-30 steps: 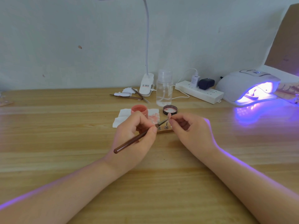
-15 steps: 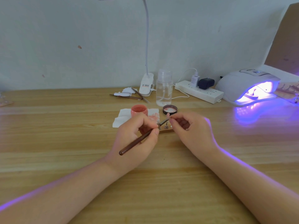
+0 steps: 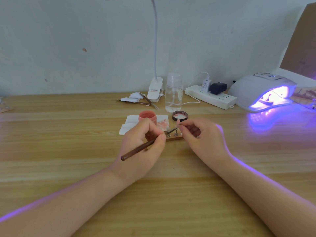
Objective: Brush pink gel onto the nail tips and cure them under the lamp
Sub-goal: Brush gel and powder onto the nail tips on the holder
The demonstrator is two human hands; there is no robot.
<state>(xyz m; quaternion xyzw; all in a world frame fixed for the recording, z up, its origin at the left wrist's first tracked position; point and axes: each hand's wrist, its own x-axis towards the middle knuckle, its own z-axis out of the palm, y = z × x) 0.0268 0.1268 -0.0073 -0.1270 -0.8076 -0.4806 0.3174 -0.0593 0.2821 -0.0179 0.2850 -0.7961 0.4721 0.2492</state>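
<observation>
- The nail tip [image 3: 178,121] sits pinched between the thumb and forefinger of your right hand [image 3: 201,137], at the centre of the table [image 3: 68,134], just in front of the jar lid [image 3: 179,116]
- Your left hand [image 3: 145,147] grips the brush [image 3: 147,145] like a pen; its dark handle points back toward 8 o'clock and its bristle end reaches toward 2 o'clock, up to the nail tip, though whether the bristles touch it is too small to tell
- Directly under the brush tip lies a small wooden holder strip [image 3: 174,138] with metal studs [image 3: 175,134] standing on it, between your two hands
- At 12 o'clock from your left hand stands the open pot of pink gel [image 3: 147,117] on a white wipe [image 3: 131,124] smeared with pink; the jar lid lies upside down just to the pot's 3 o'clock
- Farther out at 12 o'clock stand a clear bottle [image 3: 173,93] and the clip base of a desk lamp [image 3: 154,89], with thin metal tools [image 3: 136,102] lying at their 9 o'clock
- At 2 o'clock a white power strip [image 3: 211,96] runs along the wall, and beyond it the curing lamp [image 3: 263,89] glows violet with something already lying inside its opening
</observation>
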